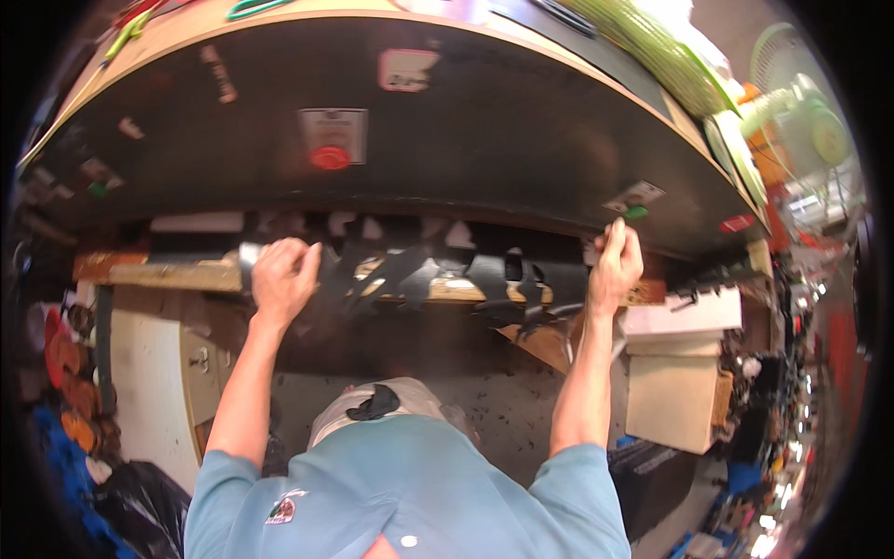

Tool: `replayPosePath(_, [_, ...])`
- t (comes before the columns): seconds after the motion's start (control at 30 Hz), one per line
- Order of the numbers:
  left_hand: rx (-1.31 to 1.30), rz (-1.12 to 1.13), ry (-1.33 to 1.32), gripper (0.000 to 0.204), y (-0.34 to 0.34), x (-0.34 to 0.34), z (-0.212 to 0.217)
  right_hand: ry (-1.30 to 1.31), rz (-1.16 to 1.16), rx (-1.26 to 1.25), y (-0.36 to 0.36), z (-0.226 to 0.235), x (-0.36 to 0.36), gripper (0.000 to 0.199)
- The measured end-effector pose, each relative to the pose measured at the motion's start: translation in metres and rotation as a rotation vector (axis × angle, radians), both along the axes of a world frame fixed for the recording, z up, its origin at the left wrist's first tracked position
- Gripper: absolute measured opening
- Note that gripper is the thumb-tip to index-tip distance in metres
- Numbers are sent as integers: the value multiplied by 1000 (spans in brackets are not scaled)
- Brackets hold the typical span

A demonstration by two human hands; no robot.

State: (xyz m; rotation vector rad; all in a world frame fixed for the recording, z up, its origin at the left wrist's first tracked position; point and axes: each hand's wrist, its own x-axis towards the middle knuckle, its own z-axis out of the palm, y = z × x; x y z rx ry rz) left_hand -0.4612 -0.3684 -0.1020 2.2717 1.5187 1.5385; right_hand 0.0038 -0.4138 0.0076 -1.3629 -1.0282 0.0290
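In the head view, a large black sheet (447,158) lies over the workbench (168,275) and fills the upper half of the frame. The left hand (282,278) is closed on its cut, ragged lower edge at centre left. The right hand (615,265) pinches the same edge at centre right. Black offcut strips (419,275) hang between the hands, so the trimming seems partly done, though the edge is dim here.

We see a black sheet (391,140) filling the upper frame, a red round sticker (330,157) at its centre; black cut-out strip (438,275) mid-frame, light blue shirt (410,494) below, pale green fan (801,102) upper right.
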Motion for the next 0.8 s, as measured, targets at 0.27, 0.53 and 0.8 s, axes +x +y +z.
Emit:
replayPosePath(0.27, [74, -31, 20, 22, 0, -8, -1, -786, -52, -85, -6, -111, -79, 11])
replayPosePath(0.53, [71, 18, 58, 23, -1, -6, -2, -770, -3, -112, -6, -115, -72, 8])
replayPosePath(0.8, [17, 6, -9, 28, -3, -7, -7, -646, -15, -259, -11, -135, -65, 12])
